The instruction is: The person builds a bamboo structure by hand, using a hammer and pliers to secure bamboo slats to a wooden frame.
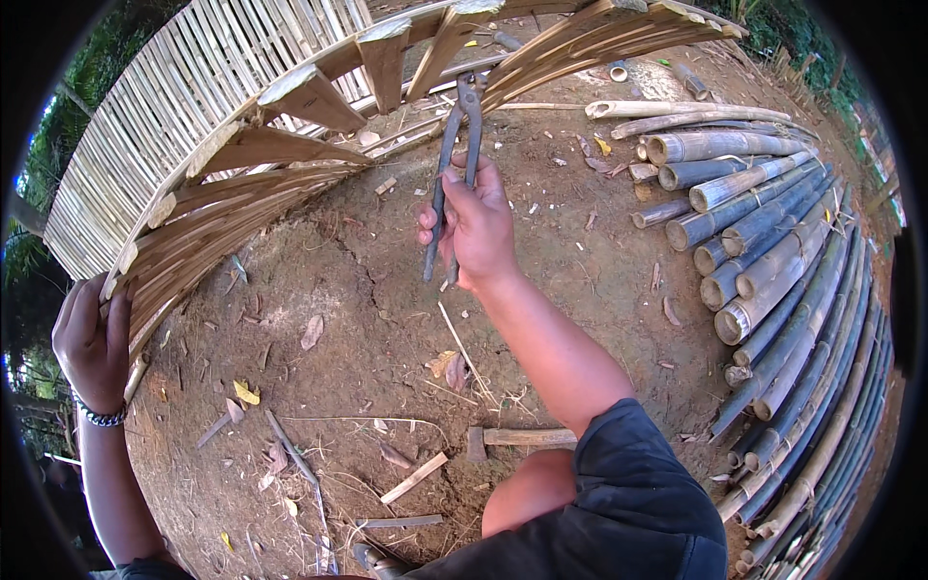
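Knee and shoe: a bent knee (530, 491) is noted at the lower edge; part of a dark shoe (379, 559) is seen beside it.
Hammer: a wooden-handled hammer (527, 438) is found lying on the earth, just beyond the knee.
Ground litter: a pale wood offcut (415, 478), a yellow leaf (246, 393) and thin sticks are scattered over bare brown soil (319, 261).
Left hand: the near end of the slat row is grasped by the left hand (92, 343), fingers curled over its edge; a chain bracelet (101, 418) is worn at the wrist.
Right hand: a pair of pincers is grasped by the right hand (480, 227), thumb laid across the handles.
Pincers: the dark metal pincers (449, 145) are held above the soil, head pointed away, handles slightly apart; whether the slats are touched cannot be told.
Slat row: rough wooden slats (237, 150) are set side by side along a curved-looking line.
Pole stack: bamboo poles (773, 290) are piled at right.
Screen: a pale bamboo screen (145, 145) is seen beyond the slats.
Background: green foliage (822, 43) is recorded.
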Action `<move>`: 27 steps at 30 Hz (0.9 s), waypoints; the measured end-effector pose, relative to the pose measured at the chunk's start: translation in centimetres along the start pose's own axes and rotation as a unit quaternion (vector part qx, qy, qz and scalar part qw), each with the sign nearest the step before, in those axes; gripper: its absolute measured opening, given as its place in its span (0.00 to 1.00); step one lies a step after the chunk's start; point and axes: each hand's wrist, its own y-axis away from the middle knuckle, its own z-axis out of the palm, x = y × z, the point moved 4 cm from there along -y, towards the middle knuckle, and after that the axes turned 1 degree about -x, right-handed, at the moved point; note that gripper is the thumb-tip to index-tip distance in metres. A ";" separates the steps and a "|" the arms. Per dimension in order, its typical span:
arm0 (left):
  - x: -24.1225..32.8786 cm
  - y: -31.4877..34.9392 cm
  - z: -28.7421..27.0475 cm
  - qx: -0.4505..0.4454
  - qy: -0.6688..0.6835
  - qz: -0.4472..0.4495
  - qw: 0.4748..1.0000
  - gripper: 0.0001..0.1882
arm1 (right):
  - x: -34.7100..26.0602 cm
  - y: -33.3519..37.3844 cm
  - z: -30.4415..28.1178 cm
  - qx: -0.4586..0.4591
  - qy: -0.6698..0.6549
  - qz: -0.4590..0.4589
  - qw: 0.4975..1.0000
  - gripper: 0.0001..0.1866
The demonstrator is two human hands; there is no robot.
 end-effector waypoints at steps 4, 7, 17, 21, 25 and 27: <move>0.1 0.1 0.2 0.009 0.007 -0.008 1.000 0.08 | -0.1 -0.1 -0.3 -0.006 0.021 0.007 1.000 0.12; 0.0 0.0 0.1 0.011 0.004 0.004 1.000 0.08 | -0.1 -0.3 -0.2 -0.019 -0.004 0.006 1.000 0.12; -0.1 -0.1 0.0 0.011 0.005 -0.004 1.000 0.08 | 1.8 -0.7 2.3 0.011 -0.036 -0.015 0.999 0.12; 0.0 -0.4 0.2 0.012 0.010 0.001 1.000 0.08 | 1.9 -1.1 2.3 0.006 -0.025 -0.037 0.999 0.12; 0.4 -0.5 -0.1 0.018 0.000 0.016 1.000 0.08 | 1.8 -0.8 2.6 0.048 0.016 -0.049 0.998 0.11; 0.4 -0.4 -0.1 0.017 0.003 0.009 1.000 0.08 | 1.6 -0.5 2.9 0.069 0.046 -0.045 0.996 0.11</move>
